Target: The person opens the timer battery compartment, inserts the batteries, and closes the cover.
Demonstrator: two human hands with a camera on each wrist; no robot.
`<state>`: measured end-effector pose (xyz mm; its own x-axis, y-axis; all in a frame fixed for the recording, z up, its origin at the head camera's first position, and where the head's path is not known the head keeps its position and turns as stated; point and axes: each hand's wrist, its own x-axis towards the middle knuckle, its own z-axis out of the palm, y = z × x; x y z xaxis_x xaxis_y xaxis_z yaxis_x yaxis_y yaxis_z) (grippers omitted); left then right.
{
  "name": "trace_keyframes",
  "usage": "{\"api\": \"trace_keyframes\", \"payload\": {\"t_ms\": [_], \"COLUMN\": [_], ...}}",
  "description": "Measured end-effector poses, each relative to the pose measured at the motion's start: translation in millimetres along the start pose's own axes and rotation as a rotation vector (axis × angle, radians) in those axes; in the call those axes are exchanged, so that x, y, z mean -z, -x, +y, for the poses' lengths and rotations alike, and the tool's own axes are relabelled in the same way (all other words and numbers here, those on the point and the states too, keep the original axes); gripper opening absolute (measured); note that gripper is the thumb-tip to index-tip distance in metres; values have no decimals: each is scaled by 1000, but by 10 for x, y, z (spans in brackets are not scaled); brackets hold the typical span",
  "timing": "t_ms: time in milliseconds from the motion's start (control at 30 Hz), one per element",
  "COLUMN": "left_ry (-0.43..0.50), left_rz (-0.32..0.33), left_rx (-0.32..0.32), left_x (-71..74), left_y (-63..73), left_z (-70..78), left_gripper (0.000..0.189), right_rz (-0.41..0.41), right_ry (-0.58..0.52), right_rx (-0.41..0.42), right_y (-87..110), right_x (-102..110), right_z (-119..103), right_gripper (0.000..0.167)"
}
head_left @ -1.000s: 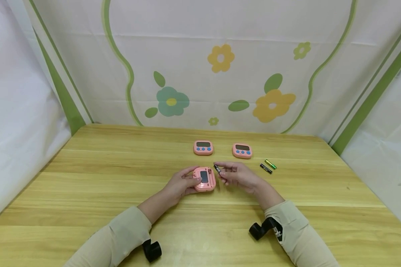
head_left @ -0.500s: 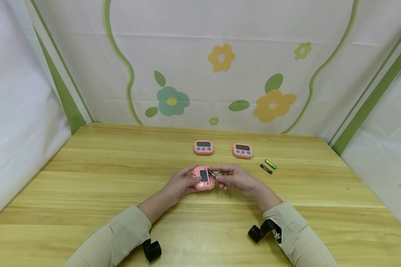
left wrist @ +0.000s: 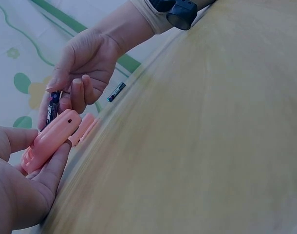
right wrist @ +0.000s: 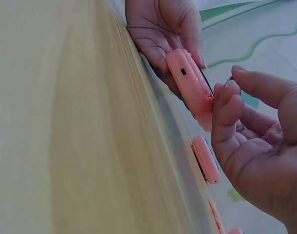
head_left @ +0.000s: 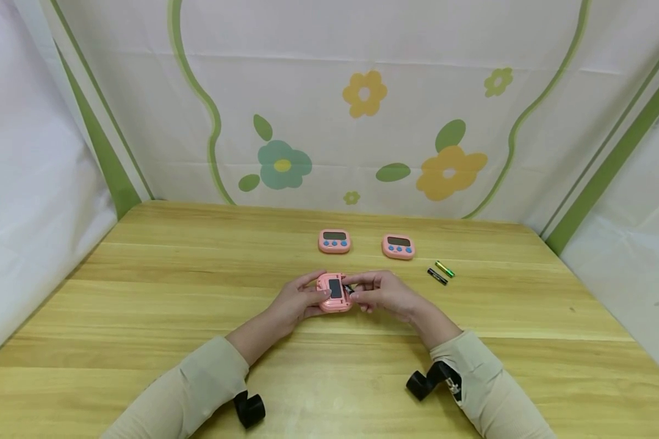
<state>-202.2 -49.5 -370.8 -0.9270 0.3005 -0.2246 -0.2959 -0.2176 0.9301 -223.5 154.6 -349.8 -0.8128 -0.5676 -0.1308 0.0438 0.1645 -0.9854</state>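
My left hand (head_left: 298,302) grips a pink digital timer (head_left: 335,305) by its left side, back face up, thumb on the back. In the left wrist view the timer (left wrist: 51,141) is seen edge-on between thumb and fingers. My right hand (head_left: 387,296) pinches a black battery (left wrist: 52,107) between thumb and fingers. One end of the battery is at the timer's right side, where a slot lies; the fingers partly cover it. In the right wrist view the right hand (right wrist: 265,141) hides most of the battery.
Two more pink timers, one at centre (head_left: 334,242) and one to its right (head_left: 398,247), lie face up towards the table's back. A black battery (head_left: 437,277) and a green-gold battery (head_left: 445,269) lie to the right. A patterned cloth (head_left: 318,110) hangs behind the wooden table (head_left: 170,274).
My right hand has moved left with the black battery, from beside the timer to its right side. The battery has tilted down towards the slot. My left hand holds the timer nearly still.
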Motion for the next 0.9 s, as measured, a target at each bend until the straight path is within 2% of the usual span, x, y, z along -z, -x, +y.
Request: {"api": "trace_keyframes", "payload": {"t_ms": [200,333,467,567,733,900], "left_ry": [-8,-9,-14,-17,-29,-28], "left_rz": [-3,-3,-10,-13,-26,-48], "left_rx": [-1,4,4,9,13,7], "left_x": [5,-1,-6,-9,0,11], "left_y": [2,18,24,24,18,10], "left_z": [12,28,36,38,29,16], "left_gripper": [53,53,52,53,53,52], "right_rz": [40,42,52,58,-10,-108], "right_ry": [71,104,145,152,144,139], "right_rx": [17,64,96,78,39,47], "right_y": [-12,-16,-16,-11,6,5], "right_x": [-28,-21,-5,6,12,10], "right_z": [-9,-3,1,-3,-16,1], "right_gripper": [31,33,42,53,66,72]}}
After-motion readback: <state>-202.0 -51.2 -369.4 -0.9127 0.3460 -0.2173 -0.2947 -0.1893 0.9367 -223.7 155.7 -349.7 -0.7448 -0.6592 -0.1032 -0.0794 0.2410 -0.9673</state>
